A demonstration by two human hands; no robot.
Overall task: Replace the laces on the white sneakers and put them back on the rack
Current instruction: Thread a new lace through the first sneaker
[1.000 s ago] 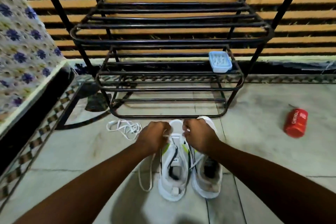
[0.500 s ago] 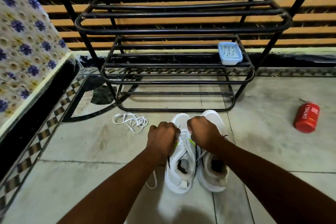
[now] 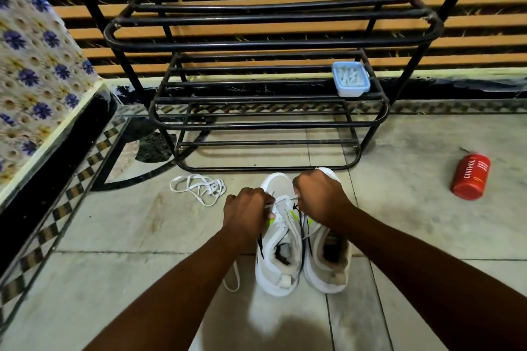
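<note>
Two white sneakers stand side by side on the tiled floor, toes toward the black metal rack [image 3: 268, 124]. Over the left sneaker [image 3: 281, 251], my left hand [image 3: 246, 212] and my right hand [image 3: 319, 196] are both curled, each pinching a white lace near the front eyelets. A loose end of that lace [image 3: 232, 279] trails on the floor beside my left forearm. The right sneaker [image 3: 328, 262] stands with its toe partly hidden under my right hand. Another white lace [image 3: 199, 188] lies bundled on the floor to the left.
A small blue lidded box [image 3: 350, 80] sits on the rack's middle shelf at the right. A red Cinthol can [image 3: 470, 177] lies on the floor to the right. A flower-patterned bed edge [image 3: 37, 88] fills the left side. Striped wall stands behind the rack.
Both hands have stayed on the left sneaker's lace, working slightly back along the shoe. The camera has moved closer and lower, so the rack sits higher in view.
</note>
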